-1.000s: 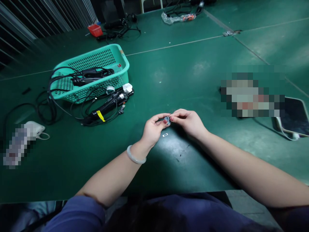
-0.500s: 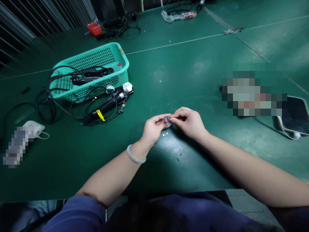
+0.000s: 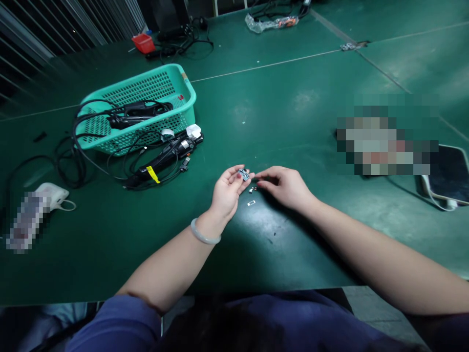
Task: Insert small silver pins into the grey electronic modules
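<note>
My left hand (image 3: pixel 224 194) is closed on a small grey-blue part (image 3: pixel 244 174), pinched between thumb and fingers just above the table; its exact kind is too small to make out. Just to the right is my right hand (image 3: pixel 287 187), thumb and forefinger slightly apart, with nothing visible between them. Below its fingertips lie tiny light and dark bits (image 3: pixel 252 189) on the green tabletop. A small white rectangular outline-shaped piece (image 3: pixel 251 203) rests a little nearer to me.
At left stands a turquoise basket (image 3: pixel 141 135) with black cabled devices; another black cabled device (image 3: pixel 161 159) lies before it. A white device (image 3: pixel 53 194) sits far left. A phone (image 3: pixel 452 171) with a cable lies right. A red bin (image 3: pixel 143 44) stands at the back.
My left hand has moved slightly left and up with the small part. My right fingers have come off it and sit lower beside tiny bits now visible on the table.
</note>
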Motion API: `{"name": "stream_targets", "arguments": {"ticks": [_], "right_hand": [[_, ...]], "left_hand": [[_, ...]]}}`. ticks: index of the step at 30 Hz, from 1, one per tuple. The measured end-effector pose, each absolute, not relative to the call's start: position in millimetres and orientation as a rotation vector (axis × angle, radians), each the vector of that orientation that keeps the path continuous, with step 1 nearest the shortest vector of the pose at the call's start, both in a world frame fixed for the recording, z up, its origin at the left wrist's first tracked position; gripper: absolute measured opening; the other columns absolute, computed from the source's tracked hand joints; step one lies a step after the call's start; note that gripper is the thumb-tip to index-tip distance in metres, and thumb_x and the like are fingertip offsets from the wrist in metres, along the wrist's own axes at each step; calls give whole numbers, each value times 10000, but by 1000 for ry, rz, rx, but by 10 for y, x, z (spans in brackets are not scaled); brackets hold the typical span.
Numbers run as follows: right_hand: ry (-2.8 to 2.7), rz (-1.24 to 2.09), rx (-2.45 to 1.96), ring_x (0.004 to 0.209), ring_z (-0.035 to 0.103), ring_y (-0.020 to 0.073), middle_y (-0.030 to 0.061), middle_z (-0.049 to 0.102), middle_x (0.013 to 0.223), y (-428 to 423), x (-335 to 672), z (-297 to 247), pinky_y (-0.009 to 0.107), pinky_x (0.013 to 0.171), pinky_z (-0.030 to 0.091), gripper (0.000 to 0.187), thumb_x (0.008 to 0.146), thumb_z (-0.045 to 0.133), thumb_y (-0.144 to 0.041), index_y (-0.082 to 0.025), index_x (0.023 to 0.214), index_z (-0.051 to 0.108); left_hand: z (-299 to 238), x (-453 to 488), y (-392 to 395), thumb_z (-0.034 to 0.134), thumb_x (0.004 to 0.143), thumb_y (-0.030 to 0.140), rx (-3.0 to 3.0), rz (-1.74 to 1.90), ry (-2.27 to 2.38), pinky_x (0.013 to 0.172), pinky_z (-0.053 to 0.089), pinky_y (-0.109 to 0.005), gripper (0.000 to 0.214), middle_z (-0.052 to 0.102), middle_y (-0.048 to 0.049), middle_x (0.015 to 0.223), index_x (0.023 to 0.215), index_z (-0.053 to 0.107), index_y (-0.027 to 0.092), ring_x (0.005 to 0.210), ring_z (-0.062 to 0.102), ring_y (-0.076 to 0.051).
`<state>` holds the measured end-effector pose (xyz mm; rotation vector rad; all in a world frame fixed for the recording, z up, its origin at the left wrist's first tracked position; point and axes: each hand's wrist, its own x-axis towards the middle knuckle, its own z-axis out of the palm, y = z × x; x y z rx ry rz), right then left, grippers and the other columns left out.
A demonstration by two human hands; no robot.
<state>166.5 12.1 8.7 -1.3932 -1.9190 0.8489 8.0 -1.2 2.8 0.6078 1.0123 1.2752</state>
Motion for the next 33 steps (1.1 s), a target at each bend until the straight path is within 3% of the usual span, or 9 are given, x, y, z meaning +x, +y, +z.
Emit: {"name": "stream_targets", "arguments": {"ticks": [5, 15, 21, 27, 33], "right_hand": [[-2167, 661, -1325, 882, 624, 200, 61, 686, 940, 85, 1616, 41, 333, 813, 490, 165, 817, 622, -252, -204, 938, 723], [-2362, 438, -1351, 851, 602, 197, 78, 661, 922, 81, 1557, -14, 302, 759, 466, 171, 864, 541, -226, -171, 822, 696], [-2089, 524, -1271, 781, 604, 163, 49, 641, 843, 95, 1621, 52, 292, 743, 480, 176, 858, 540, -200, -179, 745, 673], [-1825, 553, -1198, 659, 567, 135, 33, 640, 774, 69, 1601, 119, 274, 586, 455, 130, 831, 603, -260, -189, 772, 694], [-1756, 511, -1176, 609, 538, 118, 27, 628, 721, 42, 1545, 153, 263, 553, 438, 140, 814, 624, -267, -181, 759, 720]], "left_hand": [[60, 94, -25, 580, 801, 98, 610, 1276, 1041, 998, 460, -375, 187, 672, -43, 932, 979, 583, 154, 901, 681, -136], [77, 113, -35, 601, 763, 47, 584, 1233, 1090, 991, 474, -363, 240, 693, -48, 905, 990, 610, 124, 863, 689, -129], [73, 109, -37, 496, 842, 76, 579, 1251, 1087, 1003, 460, -377, 185, 690, -72, 958, 981, 608, 120, 877, 689, -131], [62, 124, -52, 558, 824, 101, 634, 1257, 1093, 935, 498, -359, 122, 693, -55, 923, 938, 568, 143, 856, 675, -115], [61, 158, -85, 634, 788, 157, 698, 1229, 1076, 845, 530, -333, 130, 672, -20, 821, 888, 552, 152, 788, 659, -110]]}}
